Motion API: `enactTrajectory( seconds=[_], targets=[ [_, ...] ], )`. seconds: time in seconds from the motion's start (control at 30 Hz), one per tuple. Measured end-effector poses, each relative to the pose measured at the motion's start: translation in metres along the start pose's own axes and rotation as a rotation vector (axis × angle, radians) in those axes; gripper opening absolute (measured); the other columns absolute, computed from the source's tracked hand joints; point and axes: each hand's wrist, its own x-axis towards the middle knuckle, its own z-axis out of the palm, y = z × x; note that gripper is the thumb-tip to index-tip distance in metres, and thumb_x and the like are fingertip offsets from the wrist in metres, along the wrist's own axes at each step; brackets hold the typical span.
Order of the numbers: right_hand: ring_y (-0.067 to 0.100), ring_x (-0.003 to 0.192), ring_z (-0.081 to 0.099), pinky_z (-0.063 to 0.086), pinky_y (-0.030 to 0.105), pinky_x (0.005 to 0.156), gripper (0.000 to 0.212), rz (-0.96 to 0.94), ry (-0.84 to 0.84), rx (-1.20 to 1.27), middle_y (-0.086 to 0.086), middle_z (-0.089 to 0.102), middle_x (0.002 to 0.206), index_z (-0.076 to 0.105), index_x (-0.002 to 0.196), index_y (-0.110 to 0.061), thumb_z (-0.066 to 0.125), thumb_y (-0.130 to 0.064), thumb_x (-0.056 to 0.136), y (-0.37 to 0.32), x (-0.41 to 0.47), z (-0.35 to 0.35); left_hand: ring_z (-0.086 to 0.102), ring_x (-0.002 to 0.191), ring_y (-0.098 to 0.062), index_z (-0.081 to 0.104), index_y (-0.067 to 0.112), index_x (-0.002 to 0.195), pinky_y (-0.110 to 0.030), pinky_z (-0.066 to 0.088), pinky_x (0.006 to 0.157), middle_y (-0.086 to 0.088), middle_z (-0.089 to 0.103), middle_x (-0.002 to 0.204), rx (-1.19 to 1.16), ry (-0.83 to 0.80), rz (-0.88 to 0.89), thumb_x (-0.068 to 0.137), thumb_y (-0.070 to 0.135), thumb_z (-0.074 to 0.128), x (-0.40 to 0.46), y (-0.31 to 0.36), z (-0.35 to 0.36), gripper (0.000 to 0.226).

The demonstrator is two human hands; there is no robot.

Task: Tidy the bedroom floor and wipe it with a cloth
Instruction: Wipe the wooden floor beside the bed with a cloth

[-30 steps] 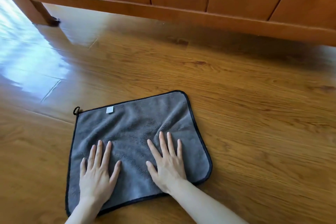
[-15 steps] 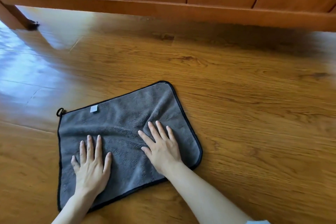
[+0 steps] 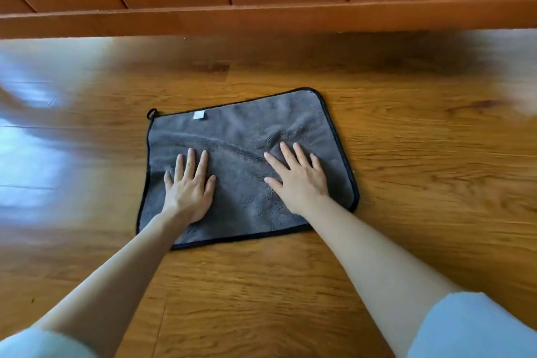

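A grey cloth (image 3: 241, 139) with a black edge, a small white label and a black loop at its far left corner lies spread flat on the wooden floor (image 3: 406, 183). My left hand (image 3: 189, 186) presses flat on the cloth's left half, fingers straight and pointing away from me. On the right half my right hand (image 3: 299, 180) lies flat too, its fingers spread. Both forearms are stretched far forward, and light blue sleeves show at the bottom corners.
A wooden bed frame (image 3: 261, 20) with a low rail runs across the top, a dark gap beneath it. Bright window glare lies on the floor at the left (image 3: 29, 154). Bare floorboards surround the cloth.
Both hands have pushed the cloth forward across the floor toward the bed rail, and my arms are now stretched out further. The view has shifted right, so the bed leg is out of sight.
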Motion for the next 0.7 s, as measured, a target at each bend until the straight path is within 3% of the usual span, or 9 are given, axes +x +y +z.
enactTrajectory(
  seconds=[0.17, 0.37, 0.57, 0.63, 0.7],
  targets=[
    [0.023, 0.145, -0.006, 0.003, 0.046, 0.116, 0.056, 0.188, 0.039, -0.002, -0.002, -0.006, 0.159, -0.002, 0.147, -0.041, 0.015, -0.057, 0.096, 0.083, -0.011, -0.006, -0.011, 0.144, -0.024, -0.005, 0.026, 0.149, -0.053, 0.000, 0.114, -0.002, -0.010, 0.157, 0.066, -0.021, 0.167, 0.098, 0.043, 0.019, 0.038, 0.086, 0.002, 0.059],
    [0.024, 0.146, -0.003, 0.005, 0.047, 0.117, 0.057, 0.363, 0.092, -0.025, 0.000, -0.003, 0.159, -0.002, 0.147, -0.040, 0.010, -0.057, 0.095, 0.146, -0.078, 0.007, -0.015, 0.143, -0.026, -0.008, 0.024, 0.149, -0.053, -0.006, 0.113, -0.005, -0.013, 0.157, 0.074, 0.000, 0.319, 0.097, 0.047, 0.014, 0.014, 0.172, 0.026, 0.061],
    [0.026, 0.145, -0.006, -0.001, 0.047, 0.115, 0.063, 0.421, 0.099, 0.013, 0.003, -0.005, 0.158, -0.011, 0.143, -0.037, -0.009, -0.059, 0.084, 0.117, -0.146, 0.036, -0.012, 0.144, -0.022, -0.004, 0.027, 0.149, -0.049, -0.003, 0.115, -0.002, -0.008, 0.157, 0.096, 0.025, 0.493, 0.085, 0.057, -0.003, -0.033, 0.152, 0.041, 0.071],
    [0.027, 0.145, -0.001, 0.002, 0.049, 0.115, 0.062, 0.395, 0.122, 0.029, 0.006, 0.002, 0.158, -0.003, 0.145, -0.034, -0.005, -0.057, 0.087, 0.097, -0.159, 0.044, -0.010, 0.144, -0.021, 0.001, 0.028, 0.149, -0.046, -0.005, 0.114, -0.001, -0.005, 0.157, 0.065, 0.037, 0.533, 0.086, 0.057, 0.001, -0.050, 0.132, 0.043, 0.069],
    [0.030, 0.143, 0.014, 0.012, 0.051, 0.113, 0.061, 0.366, 0.137, 0.028, 0.010, 0.018, 0.155, 0.016, 0.147, -0.029, 0.000, -0.054, 0.093, 0.074, -0.168, 0.049, -0.006, 0.145, -0.019, 0.006, 0.030, 0.149, -0.043, -0.006, 0.114, 0.000, 0.000, 0.157, 0.035, 0.052, 0.552, 0.089, 0.056, 0.007, -0.066, 0.111, 0.045, 0.065]
  ],
)
